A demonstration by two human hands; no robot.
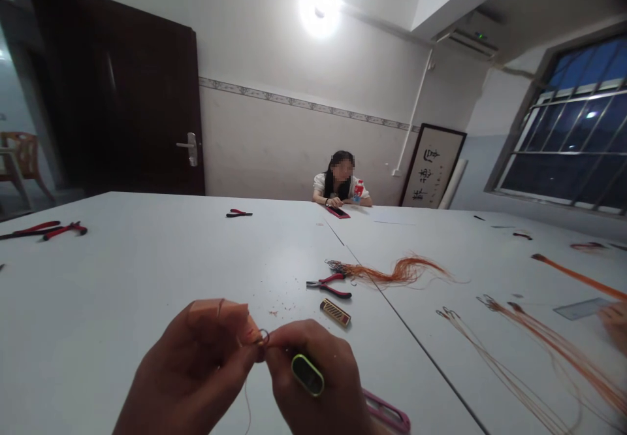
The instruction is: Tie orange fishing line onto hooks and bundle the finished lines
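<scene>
Close in front of me, my left hand (196, 363) pinches a small fish hook (265, 336) between thumb and fingers. Orange wrapping covers some of its fingertips. A thin line (248, 396) hangs below the fingers. My right hand (318, 370) is closed too, its thumb and forefinger meeting the left fingertips at the hook. In its curled fingers sits a tool with a dark oval end rimmed in yellow-green (307, 375); the rest of it is hidden. Just beyond lie red-handled pliers (330, 285) and a patterned lighter-sized block (336, 313).
A bundle of hooks on orange line (392, 272) lies mid-table, with more lines (539, 343) at right near another person's hand (614, 324). A pink frame (386, 412) is by my right wrist. More pliers (66, 229) lie left. A person (340, 183) sits opposite.
</scene>
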